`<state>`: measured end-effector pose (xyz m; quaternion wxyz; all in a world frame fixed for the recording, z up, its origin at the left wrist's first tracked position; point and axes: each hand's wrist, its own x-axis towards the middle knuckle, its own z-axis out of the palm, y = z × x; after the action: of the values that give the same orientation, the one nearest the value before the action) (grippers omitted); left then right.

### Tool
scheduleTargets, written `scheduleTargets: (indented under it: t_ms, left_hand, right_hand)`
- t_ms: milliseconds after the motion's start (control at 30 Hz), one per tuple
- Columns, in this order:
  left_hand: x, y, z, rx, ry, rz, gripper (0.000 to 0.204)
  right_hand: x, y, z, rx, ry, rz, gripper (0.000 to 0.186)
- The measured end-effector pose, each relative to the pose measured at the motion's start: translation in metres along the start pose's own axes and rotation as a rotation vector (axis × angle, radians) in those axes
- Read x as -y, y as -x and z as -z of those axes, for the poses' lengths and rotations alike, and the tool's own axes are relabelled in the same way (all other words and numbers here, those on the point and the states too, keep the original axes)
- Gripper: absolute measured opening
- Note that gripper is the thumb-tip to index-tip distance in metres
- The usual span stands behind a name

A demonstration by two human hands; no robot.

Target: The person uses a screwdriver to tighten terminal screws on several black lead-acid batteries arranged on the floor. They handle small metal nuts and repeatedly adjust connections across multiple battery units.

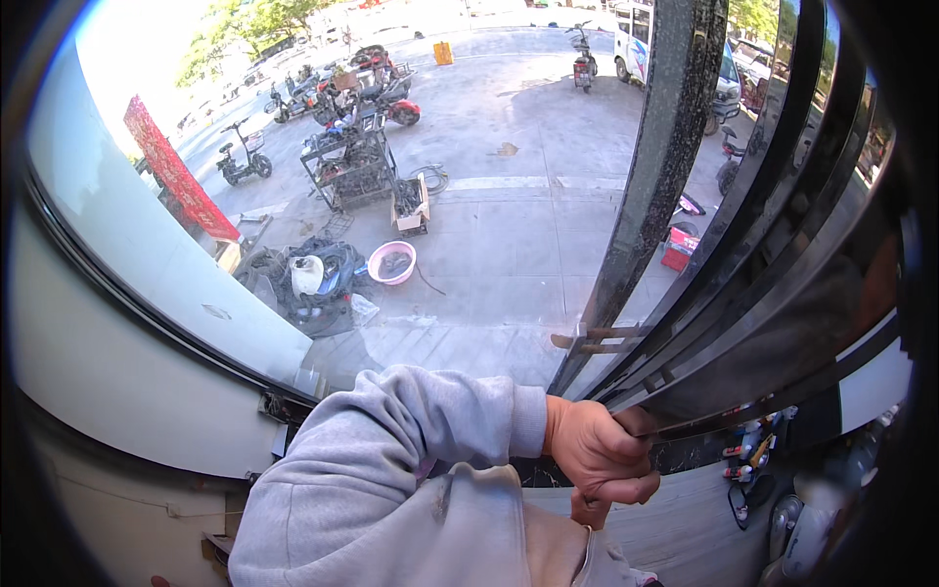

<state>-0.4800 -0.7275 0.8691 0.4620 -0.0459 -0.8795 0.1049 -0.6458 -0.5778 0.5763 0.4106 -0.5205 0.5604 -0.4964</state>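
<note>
My left arm in a grey sweatshirt sleeve reaches across to the right. At its end my left hand (pixel 602 452) is closed, fingers curled in; what they hold, if anything, is hidden. The hand is close to the lower edge of a dark-framed glass panel (pixel 743 377), and I cannot tell if they touch. Just below it a small part of my right hand (pixel 589 510) shows, its fingers mostly hidden. Beyond the hands, a door handle (pixel 577 341) sits on the lower part of a dark, dusty frame post (pixel 650 186).
Outside lie a pink basin (pixel 392 263), a pile of dark bags (pixel 318 279), a metal rack cart (pixel 352 161) and an open cardboard box (pixel 410 207). Scooters (pixel 245 155) are parked farther off. Bottles (pixel 740 460) stand indoors at lower right. A white wall panel (pixel 147 245) is at left.
</note>
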Motion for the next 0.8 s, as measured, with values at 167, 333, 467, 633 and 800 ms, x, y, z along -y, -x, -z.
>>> scheduleTargets:
  t_ms: [167, 333, 467, 633, 800]
  left_hand:
    - [0.044, 0.011, 0.013, 0.108, -0.309, -0.138, 0.015]
    - [0.102, 0.032, 0.021, 0.162, -0.794, -0.199, 0.011]
    - [0.151, 0.050, 0.022, 0.384, -0.377, 0.181, 0.016]
    - [0.233, 0.089, 0.035, 0.166, -0.007, 0.317, 0.017]
    - [0.327, 0.148, 0.071, 0.000, 0.475, 0.608, 0.014]
  right_hand:
    - [0.028, -0.025, -0.020, -0.084, -0.081, 0.003, 0.021]
    - [0.052, -0.056, -0.031, 0.061, -0.047, -0.078, 0.024]
    - [0.047, -0.084, -0.054, 0.110, 0.008, -0.174, 0.020]
    - [0.032, -0.137, -0.094, 0.113, 0.107, -0.337, 0.011]
    - [0.037, -0.228, -0.151, 0.100, 0.108, -0.422, 0.011]
